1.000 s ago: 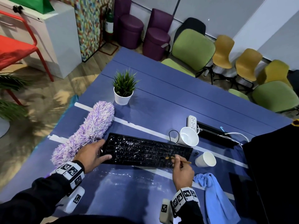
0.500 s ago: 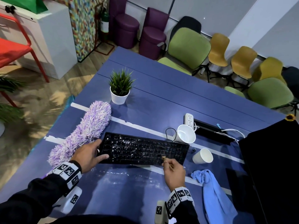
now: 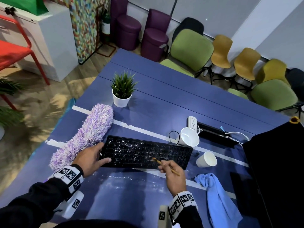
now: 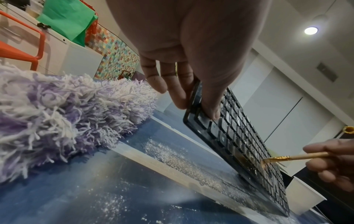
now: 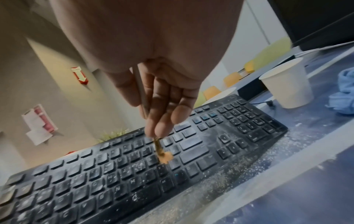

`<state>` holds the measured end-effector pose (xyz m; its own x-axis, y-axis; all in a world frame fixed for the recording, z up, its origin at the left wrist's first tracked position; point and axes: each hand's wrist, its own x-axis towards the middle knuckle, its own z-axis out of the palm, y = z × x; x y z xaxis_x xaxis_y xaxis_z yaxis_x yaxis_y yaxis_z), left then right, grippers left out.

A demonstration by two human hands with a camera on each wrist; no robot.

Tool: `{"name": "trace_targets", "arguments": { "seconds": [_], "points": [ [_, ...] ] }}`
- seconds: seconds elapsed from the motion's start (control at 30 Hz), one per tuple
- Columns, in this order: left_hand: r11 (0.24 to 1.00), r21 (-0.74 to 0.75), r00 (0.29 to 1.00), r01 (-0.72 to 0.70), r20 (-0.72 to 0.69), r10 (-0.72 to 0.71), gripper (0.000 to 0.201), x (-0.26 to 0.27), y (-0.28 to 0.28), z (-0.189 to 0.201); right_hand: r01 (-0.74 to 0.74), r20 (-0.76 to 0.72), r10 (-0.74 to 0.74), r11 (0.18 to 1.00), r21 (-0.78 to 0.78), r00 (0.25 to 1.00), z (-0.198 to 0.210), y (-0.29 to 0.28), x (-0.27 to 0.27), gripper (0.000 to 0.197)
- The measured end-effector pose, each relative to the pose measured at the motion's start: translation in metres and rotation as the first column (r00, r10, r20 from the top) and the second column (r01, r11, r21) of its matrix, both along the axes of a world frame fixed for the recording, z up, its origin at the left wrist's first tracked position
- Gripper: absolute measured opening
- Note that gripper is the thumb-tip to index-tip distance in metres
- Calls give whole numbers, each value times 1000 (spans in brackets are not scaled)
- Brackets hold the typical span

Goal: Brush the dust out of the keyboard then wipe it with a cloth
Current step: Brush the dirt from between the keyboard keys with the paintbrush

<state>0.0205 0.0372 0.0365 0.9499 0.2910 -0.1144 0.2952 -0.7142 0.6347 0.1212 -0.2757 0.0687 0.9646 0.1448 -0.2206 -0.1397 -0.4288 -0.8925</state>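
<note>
A black keyboard (image 3: 146, 153) speckled with white dust lies on the blue table (image 3: 164, 99). My left hand (image 3: 92, 157) grips its left end, thumb on the keys (image 4: 212, 109) and fingers along the edge. My right hand (image 3: 172, 171) pinches a thin wooden brush (image 3: 166, 166), whose bristles (image 5: 164, 156) press on the keys right of centre (image 4: 265, 161). White dust lies on the table in front of the keyboard (image 5: 258, 163). A crumpled blue cloth (image 3: 218, 199) lies by my right wrist.
A fluffy purple duster (image 3: 87, 137) lies left of the keyboard. Two white paper cups (image 3: 189, 136) (image 3: 206, 160), a power strip (image 3: 192, 123) with cables and a potted plant (image 3: 122, 94) stand behind. A dark monitor (image 3: 278, 170) is at right. Chairs line the far side.
My right hand drew the brush toward the keyboard's front edge, then pushed it back up onto the keys. The left hand kept its hold on the keyboard's left end.
</note>
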Motion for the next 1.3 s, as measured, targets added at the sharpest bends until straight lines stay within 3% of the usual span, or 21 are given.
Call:
{"name": "trace_targets", "arguments": {
  "seconds": [0.1,0.27,0.43,0.6,0.77,0.93,1.07,1.2,1.3],
  "points": [
    [1000,-3,1000,-2,4,2,49,0,-1,0,144,13,-144,989,32,989,-3,-3,6,27],
    [1000,13,1000,12,27,-12,45,2,3,-5,-104,55,105,994,-18,993,4,12,-3,24],
    [999,-15,998,28,59,-27,38,1,2,-4,92,78,-92,996,1,993,-1,8,-2,28],
    [999,-29,998,26,58,-24,35,1,3,-7,-143,66,142,990,2,988,3,23,-30,19],
    [999,-35,998,40,57,-38,36,3,5,-10,99,111,-101,995,23,989,2,13,-21,26],
    [1000,5,999,23,42,-23,42,6,5,-7,43,120,-37,998,-49,992,8,8,-17,22],
    [999,16,999,28,37,-29,48,6,6,-11,270,171,-240,945,-184,956,0,-19,4,29],
    [999,20,999,25,34,-26,47,4,8,-16,106,157,-62,953,-285,986,-7,-26,9,19],
    [999,24,999,23,22,-24,44,4,8,-16,174,212,-124,956,-235,969,-3,-33,13,18]
  ]
}}
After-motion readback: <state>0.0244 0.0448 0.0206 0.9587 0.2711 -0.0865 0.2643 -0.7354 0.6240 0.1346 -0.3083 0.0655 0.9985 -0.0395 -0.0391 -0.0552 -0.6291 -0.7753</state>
